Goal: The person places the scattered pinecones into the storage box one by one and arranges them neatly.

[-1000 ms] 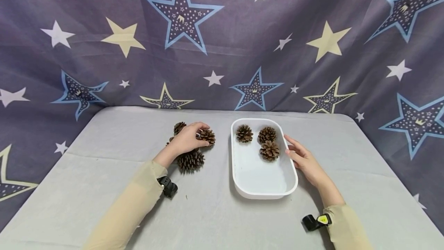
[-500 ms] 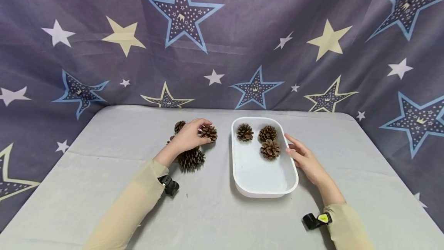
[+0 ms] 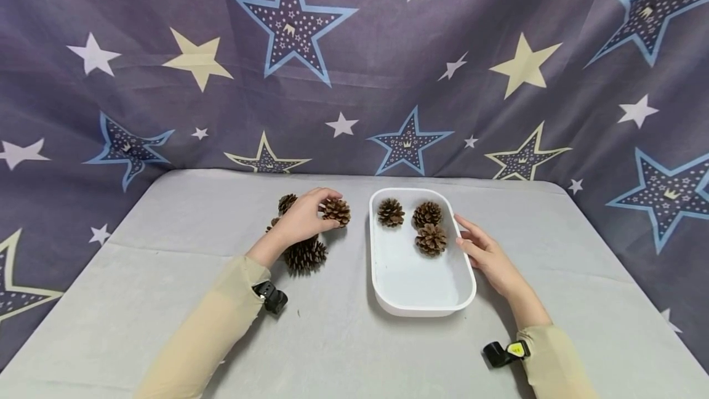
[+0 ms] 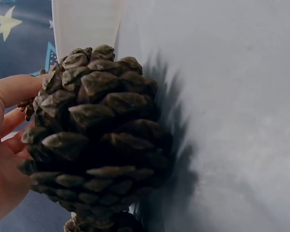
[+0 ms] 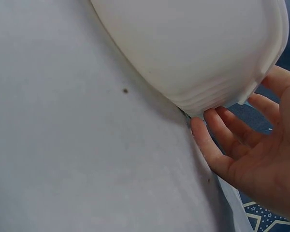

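My left hand pinches a brown pine cone between its thumb and fingers, just left of a white tub. Below that hand lies a larger pine cone, which fills much of the left wrist view and hides part of the fingers. Two more, a small pine cone and one mostly covered by the hand, sit behind it. Inside the tub rest three pine cones toward its far end. My right hand touches the tub's right side with extended fingers; in the right wrist view the fingertips meet its outer wall.
A pale grey cloth covers the table. Behind it hangs a dark curtain printed with stars. Each wrist wears a black camera, and small dark specks lie on the cloth.
My left hand has shifted slightly rightward with the pine cone, drawing it away from the others. The right hand and the tub have stayed in place.
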The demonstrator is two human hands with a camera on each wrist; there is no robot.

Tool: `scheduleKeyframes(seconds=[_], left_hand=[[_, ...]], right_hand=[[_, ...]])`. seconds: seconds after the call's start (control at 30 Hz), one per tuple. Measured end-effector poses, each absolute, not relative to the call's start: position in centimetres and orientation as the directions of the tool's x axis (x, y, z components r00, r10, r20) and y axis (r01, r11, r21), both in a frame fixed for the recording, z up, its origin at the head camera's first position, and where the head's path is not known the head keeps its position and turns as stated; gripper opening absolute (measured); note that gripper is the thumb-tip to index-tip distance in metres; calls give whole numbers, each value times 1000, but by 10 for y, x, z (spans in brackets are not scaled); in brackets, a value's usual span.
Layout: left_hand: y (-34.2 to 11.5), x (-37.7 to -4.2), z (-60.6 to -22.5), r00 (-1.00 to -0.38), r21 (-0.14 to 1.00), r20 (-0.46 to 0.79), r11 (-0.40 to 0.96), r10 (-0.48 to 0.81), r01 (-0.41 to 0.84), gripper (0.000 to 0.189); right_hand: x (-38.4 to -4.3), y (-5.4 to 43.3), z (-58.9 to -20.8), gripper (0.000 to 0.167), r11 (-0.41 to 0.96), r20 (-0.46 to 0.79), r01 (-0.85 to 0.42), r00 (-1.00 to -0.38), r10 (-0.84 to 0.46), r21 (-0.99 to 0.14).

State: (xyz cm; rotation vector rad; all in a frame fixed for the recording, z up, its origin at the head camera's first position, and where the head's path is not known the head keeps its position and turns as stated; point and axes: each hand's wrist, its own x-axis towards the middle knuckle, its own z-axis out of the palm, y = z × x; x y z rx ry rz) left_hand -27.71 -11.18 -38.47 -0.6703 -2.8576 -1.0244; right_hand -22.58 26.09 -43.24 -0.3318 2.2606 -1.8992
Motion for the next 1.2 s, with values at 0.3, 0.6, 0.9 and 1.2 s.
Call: scheduleKeyframes(seconds=[0.3,0.6,0.9,1.2], left_hand=[[-107,-278,-383,-909,602,168,690,382,402,56],[-102,-275,-377,-912,616,177,681,371,397,57],[-94,-275,-375,-908,629,177,666,379,401,59],[-80,-276,-370,-894,626,204,649,398,432,60]], right_hand=[[-225,260,-432,55,153,19,-65,-959,-282,-986],[-224,260,-430,55,148,8,-52,-959,-284,-988],[-225,260,-430,55,158,10,-57,-958,-286,-986],[-224,260,-430,55,158,16,-65,-956,-294,-985]])
